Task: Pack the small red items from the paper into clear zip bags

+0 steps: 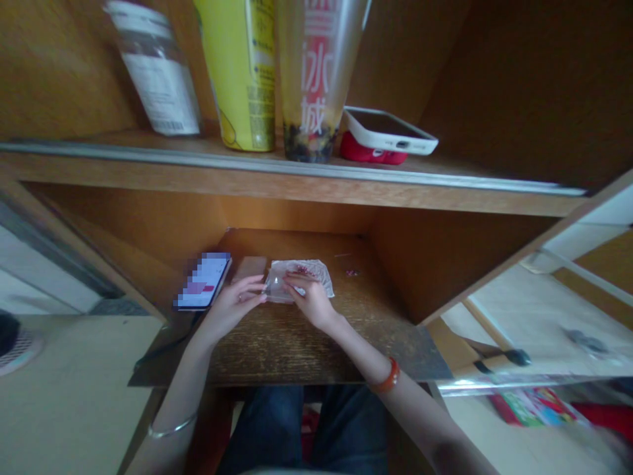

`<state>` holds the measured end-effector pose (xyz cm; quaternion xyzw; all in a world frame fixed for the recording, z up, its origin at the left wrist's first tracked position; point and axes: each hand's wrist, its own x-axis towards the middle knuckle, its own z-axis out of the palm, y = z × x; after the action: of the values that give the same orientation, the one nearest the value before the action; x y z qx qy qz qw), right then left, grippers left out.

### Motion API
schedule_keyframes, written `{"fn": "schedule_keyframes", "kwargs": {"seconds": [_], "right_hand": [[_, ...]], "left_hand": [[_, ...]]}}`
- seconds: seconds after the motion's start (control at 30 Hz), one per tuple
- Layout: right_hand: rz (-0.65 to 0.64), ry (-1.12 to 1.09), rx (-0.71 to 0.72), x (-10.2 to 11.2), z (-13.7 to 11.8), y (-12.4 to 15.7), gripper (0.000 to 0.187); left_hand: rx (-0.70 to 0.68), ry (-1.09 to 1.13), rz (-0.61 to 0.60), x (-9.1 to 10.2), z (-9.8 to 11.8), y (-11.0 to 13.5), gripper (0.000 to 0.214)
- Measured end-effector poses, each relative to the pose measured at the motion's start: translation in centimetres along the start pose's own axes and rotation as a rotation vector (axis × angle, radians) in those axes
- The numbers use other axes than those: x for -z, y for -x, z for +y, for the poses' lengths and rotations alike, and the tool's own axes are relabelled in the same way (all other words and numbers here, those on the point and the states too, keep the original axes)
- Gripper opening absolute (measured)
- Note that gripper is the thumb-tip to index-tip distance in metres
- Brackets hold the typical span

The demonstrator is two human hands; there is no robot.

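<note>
My left hand (240, 305) has its thumb and fingers closed on the left edge of a small clear plastic bag (277, 285). My right hand (314, 300) is closed in a pinch at the bag's right side, and its fingertips partly hide what is there. Behind the fingers, a crumpled white sheet (324, 276) lies on the dark wooden desk (281, 343). Small dark red bits (304, 270), too small to name surely, are on it. A little heap of similar coloured bits (352, 272) sits to the right, with a thin pale needle-like stick (341, 254) behind it.
A lit phone (205, 284) leans at left, near a flat brownish rectangle (250, 266). The shelf (297, 178) above carries a white-capped jar (161, 86), a yellow container (242, 79), a drink cup (316, 79) and a white-cased phone (390, 128) on a red object (370, 152).
</note>
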<state>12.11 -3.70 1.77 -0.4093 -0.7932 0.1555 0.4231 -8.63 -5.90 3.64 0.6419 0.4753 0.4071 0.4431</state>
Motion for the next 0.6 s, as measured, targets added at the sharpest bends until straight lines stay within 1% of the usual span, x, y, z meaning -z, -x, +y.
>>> {"fn": "schedule_keyframes", "kwargs": {"seconds": [0.07, 0.13, 0.2, 0.27, 0.33, 0.4, 0.43, 0.53, 0.6], "right_hand": [[-0.024, -0.002, 0.034, -0.7, 0.3, -1.7, 0.021], [-0.059, -0.012, 0.073, -1.6, 0.6, -3.3, 0.022], [-0.088, -0.015, 0.095, -2.8, 1.0, -5.0, 0.024], [-0.093, 0.003, 0.06, -4.2, 1.5, -6.6, 0.026], [-0.171, 0.069, -0.007, -5.6, 1.9, -7.8, 0.028], [-0.289, 0.141, -0.041, -6.7, 2.1, -8.5, 0.03], [-0.334, 0.163, -0.042, -7.1, 2.1, -8.6, 0.029], [-0.395, 0.236, -0.015, -7.8, 2.2, -8.2, 0.029], [-0.421, 0.337, -0.004, -8.0, 2.3, -7.5, 0.036]], "left_hand": [[-0.052, -0.033, 0.084, 0.6, -0.1, -1.1, 0.051], [-0.09, -0.088, 0.195, 1.3, -0.3, -2.1, 0.05], [-0.132, -0.186, 0.309, 2.0, -0.3, -3.0, 0.048], [-0.196, -0.352, 0.399, 2.4, -0.3, -3.8, 0.043], [-0.237, -0.562, 0.443, 2.5, -0.4, -4.4, 0.039], [-0.212, -0.767, 0.416, 2.3, -0.9, -4.8, 0.038], [-0.177, -0.866, 0.372, 2.1, -1.2, -5.0, 0.038], [-0.103, -1.068, 0.171, 1.5, -2.7, -5.1, 0.041], [-0.071, -1.119, 0.064, 1.2, -3.8, -5.2, 0.039]]}}
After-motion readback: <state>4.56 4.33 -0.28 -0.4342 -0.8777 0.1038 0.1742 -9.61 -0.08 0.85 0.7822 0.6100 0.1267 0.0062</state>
